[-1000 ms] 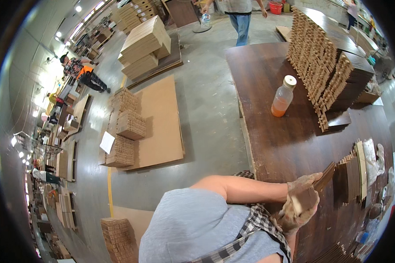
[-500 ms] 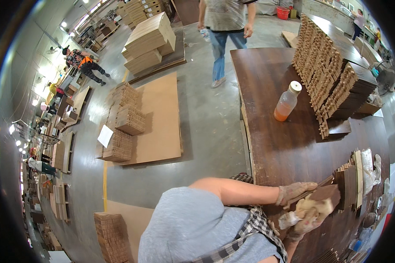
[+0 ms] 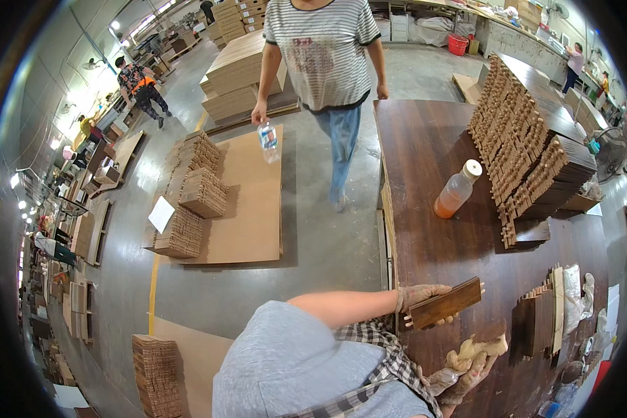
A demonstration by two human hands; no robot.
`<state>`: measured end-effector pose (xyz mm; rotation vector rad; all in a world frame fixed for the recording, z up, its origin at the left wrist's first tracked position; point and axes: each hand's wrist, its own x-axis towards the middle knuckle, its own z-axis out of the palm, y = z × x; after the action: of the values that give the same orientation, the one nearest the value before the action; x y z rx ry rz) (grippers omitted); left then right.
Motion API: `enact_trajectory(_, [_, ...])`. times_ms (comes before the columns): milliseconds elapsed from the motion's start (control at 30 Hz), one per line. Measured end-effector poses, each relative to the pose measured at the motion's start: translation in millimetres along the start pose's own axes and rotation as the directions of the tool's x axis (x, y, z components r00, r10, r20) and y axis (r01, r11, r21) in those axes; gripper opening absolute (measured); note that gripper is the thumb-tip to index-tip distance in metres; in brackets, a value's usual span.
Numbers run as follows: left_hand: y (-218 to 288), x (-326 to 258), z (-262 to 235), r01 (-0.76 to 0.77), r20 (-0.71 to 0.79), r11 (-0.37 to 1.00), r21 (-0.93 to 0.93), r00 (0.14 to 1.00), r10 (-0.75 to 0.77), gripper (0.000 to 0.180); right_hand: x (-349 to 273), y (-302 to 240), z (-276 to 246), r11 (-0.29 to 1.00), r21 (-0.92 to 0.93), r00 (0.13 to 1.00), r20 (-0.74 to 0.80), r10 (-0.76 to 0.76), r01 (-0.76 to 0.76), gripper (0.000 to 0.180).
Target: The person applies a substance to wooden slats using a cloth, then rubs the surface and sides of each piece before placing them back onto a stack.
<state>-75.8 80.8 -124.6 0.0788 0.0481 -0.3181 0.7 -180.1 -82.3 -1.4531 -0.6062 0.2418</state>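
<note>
The dark wooden table [image 3: 439, 174] fills the right side, its long edge running beside the grey concrete floor [image 3: 320, 258]; on its far part leans a tall stack of notched wooden slats [image 3: 519, 150], and just left of that stack stands a plastic bottle [image 3: 457, 189] of orange liquid with a white cap. A person in a striped shirt [image 3: 322, 49] walks by the table's far corner, carrying a clear water bottle [image 3: 268, 136]; on the floor to the left lies a flat sheet of board [image 3: 247, 202] with smaller piles of slats [image 3: 200, 188] on it. Near the table's right edge stand a few upright dark pieces [image 3: 538, 320] beside pale rags [image 3: 573, 296]. At the near edge the left hand [image 3: 425, 296] — gloved — is closed around one end of a small dark wooden block [image 3: 447, 303], held just above the table; the right hand [image 3: 463, 369], also gloved, is clenched around a pale cloth [image 3: 482, 347] just below the block, not touching it.
</note>
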Motion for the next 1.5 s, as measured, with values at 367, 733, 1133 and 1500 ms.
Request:
enact_trajectory(367, [3.6, 4.0, -1.5, 0.067, -0.029, 0.996, 0.052, 0.997, -0.066, 0.061, -8.6, 0.9, 6.9, 0.903, 0.111, 0.909, -0.004, 0.418, -0.415, 0.051])
enact_trajectory(733, [-1.3, 4.1, -12.1, 0.06, -0.141, 0.992, 0.114, 0.989, -0.044, 0.044, 33.4, -37.7, 80.3, 0.931, 0.085, 0.934, 0.086, 0.348, -0.355, 0.048])
enact_trajectory(1133, [-1.5, 7.0, 1.1, 0.018, -0.099, 0.993, 0.117, 0.995, -0.007, 0.033, 52.0, -55.0, 120.6, 0.88, 0.278, 0.909, 0.279, 0.31, -0.385, 0.028])
enact_trajectory(1500, [-1.7, 10.6, -0.7, 0.009, -0.125, 0.995, 0.104, 0.992, 0.004, 0.033, 55.4, -47.0, 124.4, 0.897, 0.213, 0.894, 0.322, 0.31, -0.388, 0.023])
